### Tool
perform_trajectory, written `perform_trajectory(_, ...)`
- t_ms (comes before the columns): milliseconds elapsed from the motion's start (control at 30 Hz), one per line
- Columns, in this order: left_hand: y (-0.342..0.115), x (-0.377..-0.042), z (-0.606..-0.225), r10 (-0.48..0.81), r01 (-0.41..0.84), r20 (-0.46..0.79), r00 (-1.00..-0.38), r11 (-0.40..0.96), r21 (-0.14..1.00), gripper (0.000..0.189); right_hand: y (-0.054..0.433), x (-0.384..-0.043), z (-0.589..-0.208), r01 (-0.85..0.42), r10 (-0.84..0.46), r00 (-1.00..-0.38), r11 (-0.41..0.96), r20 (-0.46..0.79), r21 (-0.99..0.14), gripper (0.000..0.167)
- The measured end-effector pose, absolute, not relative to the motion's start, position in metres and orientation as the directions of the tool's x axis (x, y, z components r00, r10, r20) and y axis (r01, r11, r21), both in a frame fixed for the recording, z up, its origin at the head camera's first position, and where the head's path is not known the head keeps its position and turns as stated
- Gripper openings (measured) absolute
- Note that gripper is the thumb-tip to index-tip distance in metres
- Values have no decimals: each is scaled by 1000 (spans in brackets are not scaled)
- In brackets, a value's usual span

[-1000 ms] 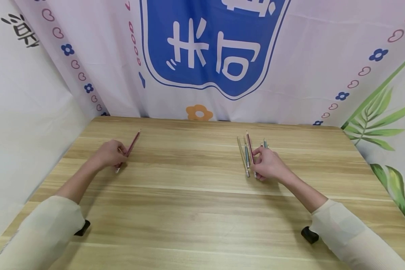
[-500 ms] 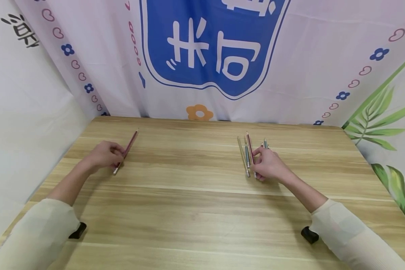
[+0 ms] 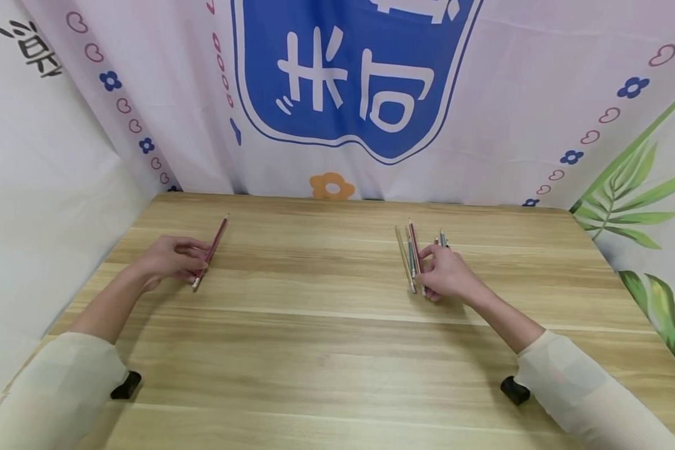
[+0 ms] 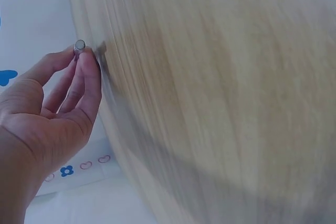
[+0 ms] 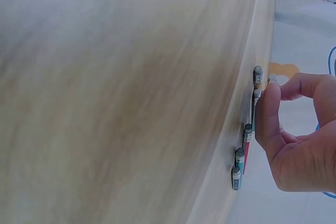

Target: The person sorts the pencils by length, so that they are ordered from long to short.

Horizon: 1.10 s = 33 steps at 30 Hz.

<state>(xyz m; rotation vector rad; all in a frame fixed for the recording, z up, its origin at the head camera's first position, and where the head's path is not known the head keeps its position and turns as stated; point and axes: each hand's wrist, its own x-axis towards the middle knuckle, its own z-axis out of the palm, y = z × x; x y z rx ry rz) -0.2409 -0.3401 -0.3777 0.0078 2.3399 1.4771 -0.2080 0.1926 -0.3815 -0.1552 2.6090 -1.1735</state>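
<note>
In the head view, my left hand (image 3: 177, 257) pinches a dark red pencil (image 3: 218, 236) at the table's left side. The left wrist view shows that pencil's end (image 4: 80, 45) between thumb and fingertips. My right hand (image 3: 447, 273) pinches another dark red pencil (image 3: 414, 236) near its lower end, thumb and finger meeting. To its left lie a gold pencil (image 3: 403, 256) and a shorter teal pencil (image 3: 410, 250). Past the right hand show the tips of a blue pencil (image 3: 442, 236) and others, partly hidden by it. Several eraser ends (image 5: 248, 132) line up below that hand in the right wrist view.
A wood-grain table (image 3: 315, 356) spreads under both hands. A printed curtain (image 3: 517, 112) hangs along its far edge, with white sheeting (image 3: 50, 187) at the left and a leaf-printed sheet (image 3: 647, 206) at the right. A small black block (image 3: 515, 390) sits by the right sleeve.
My left hand has shifted a little left with its pencil, and the fingers look less curled. The pencil's tip moved slightly left. My right hand has hardly moved.
</note>
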Motion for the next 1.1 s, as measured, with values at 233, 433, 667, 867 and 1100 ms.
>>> perform_trajectory(233, -343, -239, -377, 191, -202, -324, -927, 474, 857, 60, 192, -208, -380, 12, -217, -954, 662, -206, -749, 50)
perform_trajectory(433, -340, -238, -375, 205, -168, -313, -927, 520, 837, 57, 192, -208, -379, 5, -223, -954, 655, -199, -756, 51)
perform_trajectory(667, -333, -238, -373, 194, -150, -313, -930, 576, 804, 60, 192, -209, -379, 11, -227, -952, 650, -208, -759, 51)
perform_trajectory(867, -330, -238, -371, 194, -133, -310, -931, 608, 782, 59, 193, -209, -379, 21, -235, -947, 631, -217, -775, 51)
perform_trajectory(1100, -328, -242, -369, 189, -93, -266, -945, 625, 775, 55, 193, -210, -380, 25, -258, -942, 581, -214, -813, 51)
